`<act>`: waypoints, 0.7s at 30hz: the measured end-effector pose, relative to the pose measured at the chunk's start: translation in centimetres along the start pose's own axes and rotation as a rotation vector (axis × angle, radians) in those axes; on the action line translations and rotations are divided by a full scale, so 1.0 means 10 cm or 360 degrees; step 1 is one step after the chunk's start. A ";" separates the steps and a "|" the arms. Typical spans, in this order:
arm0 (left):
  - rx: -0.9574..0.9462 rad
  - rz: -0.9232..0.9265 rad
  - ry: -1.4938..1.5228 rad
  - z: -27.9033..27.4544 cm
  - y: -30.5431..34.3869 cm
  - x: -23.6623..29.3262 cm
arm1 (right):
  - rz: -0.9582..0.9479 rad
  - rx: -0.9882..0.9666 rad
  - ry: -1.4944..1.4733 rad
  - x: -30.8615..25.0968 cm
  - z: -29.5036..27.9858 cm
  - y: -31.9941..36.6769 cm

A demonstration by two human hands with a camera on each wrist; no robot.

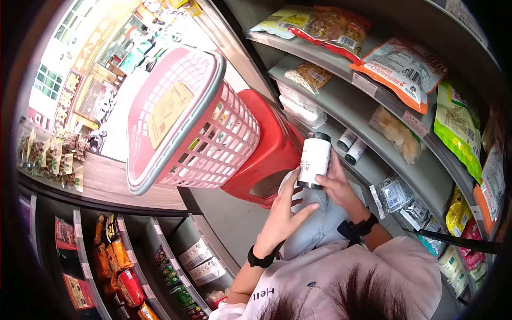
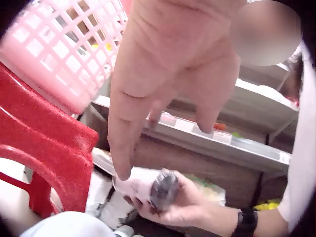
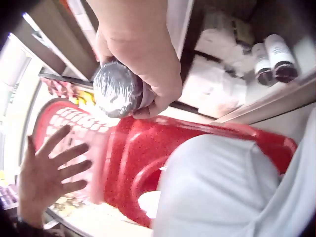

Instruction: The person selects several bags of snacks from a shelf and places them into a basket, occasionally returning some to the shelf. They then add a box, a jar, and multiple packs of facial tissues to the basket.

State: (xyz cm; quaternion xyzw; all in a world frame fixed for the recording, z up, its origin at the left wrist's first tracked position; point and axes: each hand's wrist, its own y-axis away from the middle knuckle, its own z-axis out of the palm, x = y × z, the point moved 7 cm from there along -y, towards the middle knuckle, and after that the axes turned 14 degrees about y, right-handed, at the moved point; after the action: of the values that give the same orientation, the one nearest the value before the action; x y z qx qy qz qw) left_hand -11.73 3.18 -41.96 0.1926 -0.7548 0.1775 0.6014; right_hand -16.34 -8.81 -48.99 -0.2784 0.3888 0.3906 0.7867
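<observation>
A white cylindrical container (image 1: 314, 161) with black ends and dark print is gripped by the right hand (image 1: 339, 184), fingers and thumb around its side. In the right wrist view, its dark, plastic-wrapped end (image 3: 117, 90) shows beside the right hand (image 3: 148, 54). The left hand (image 1: 282, 221) is beside the container, fingers extended and spread. The left wrist view shows the left hand (image 2: 168, 59) with a fingertip at the container's white side (image 2: 140, 183); whether it touches cannot be told.
A pink basket (image 1: 213, 144) holding goods stands on a red stool (image 1: 266, 136) ahead. Shelves with bagged food (image 1: 400, 69) rise on the right, where two similar cylinders (image 1: 356, 151) lie. Lower left shelves hold orange and red packets (image 1: 129, 285).
</observation>
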 end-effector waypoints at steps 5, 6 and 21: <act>0.0470 0.0517 -0.0355 -0.23 0.15 0.47 | -0.0175 -0.0095 0.0166 -0.40 0.61 0.12; 0.0533 0.0575 -0.0318 -0.33 0.21 0.58 | -0.0209 -0.0125 0.0119 -0.45 0.67 0.12; 0.0539 0.0905 -0.2167 -2.05 -1.14 2.44 | 0.0178 -0.0453 0.0464 -0.11 0.51 0.19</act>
State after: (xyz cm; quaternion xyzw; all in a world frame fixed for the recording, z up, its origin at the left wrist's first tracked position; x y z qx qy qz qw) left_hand 6.31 1.69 -13.37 0.1475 -0.9425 0.2812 -0.1042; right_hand -16.31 -4.45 -45.60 -0.4182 0.4543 0.4402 0.6519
